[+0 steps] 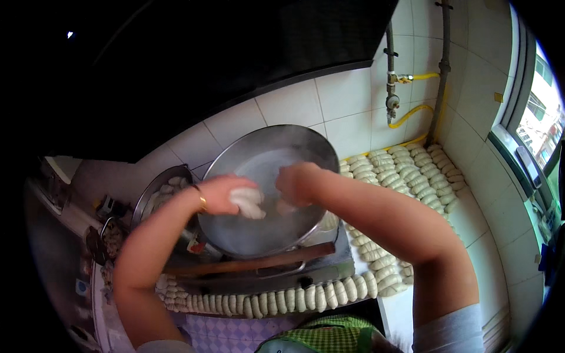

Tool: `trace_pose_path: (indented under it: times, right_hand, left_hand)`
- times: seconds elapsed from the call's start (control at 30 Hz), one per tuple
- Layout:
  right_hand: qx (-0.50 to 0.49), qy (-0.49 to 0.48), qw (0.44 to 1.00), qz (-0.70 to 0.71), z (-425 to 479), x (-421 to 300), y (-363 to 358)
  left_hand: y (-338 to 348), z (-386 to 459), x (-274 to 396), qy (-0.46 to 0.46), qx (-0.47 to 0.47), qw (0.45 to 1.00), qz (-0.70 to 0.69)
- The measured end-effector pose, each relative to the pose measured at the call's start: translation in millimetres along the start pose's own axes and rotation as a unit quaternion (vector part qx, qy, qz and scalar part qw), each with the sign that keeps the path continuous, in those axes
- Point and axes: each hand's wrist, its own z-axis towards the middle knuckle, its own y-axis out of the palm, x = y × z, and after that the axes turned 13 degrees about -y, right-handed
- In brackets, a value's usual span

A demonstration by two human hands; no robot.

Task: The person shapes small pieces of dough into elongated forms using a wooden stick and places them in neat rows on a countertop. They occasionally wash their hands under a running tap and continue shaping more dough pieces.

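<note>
A large round metal pan [304, 137] stands on the gas stove [337, 269], with pale, steaming liquid inside. Over its left half, my left hand [220, 192] grips a few white dough rolls [248, 204]; a gold-coloured bracelet circles that wrist. My right hand [298, 183] is above the pan's right half, fingers curled downward and blurred. Whether anything is between those fingers cannot be made out. Along the counter's front edge runs a row of ridged dough rolls [273, 302]. Many more dough rolls [393, 170] cover the counter to the right.
A smaller metal pan [137, 207] at left holds pale pieces. A long wooden stick [247, 264] lies across the stove front. The black hood [265, 48] overhangs from behind. A yellow gas hose [412, 115] hangs on the tiled wall; a phone [528, 167] rests by the window.
</note>
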Motion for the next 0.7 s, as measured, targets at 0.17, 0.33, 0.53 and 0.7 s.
trace_pose_path:
  times: [0.17, 0.33, 0.53, 0.7]
  right_hand:
    - [0.034, -0.003, 0.999, -0.04, 9, 3, 18]
    - [0.502, 0.151, 0.829, 0.195, -134, -24, 56]
    - [0.488, 0.788, 0.354, 0.124, -388, 26, 312]
    - [0.221, 0.796, 0.526, 0.2, -375, 60, 300]
  left_hand:
    - [51, 42, -11, -0.194, -0.128, 0.967, 0.104]
    - [-23, 100, 57, -0.128, -0.133, 0.957, 0.224]
    - [-37, 286, 322, 0.12, -0.065, 0.976, 0.172]
    - [253, 394, 413, 0.096, -0.05, 0.992, -0.059]
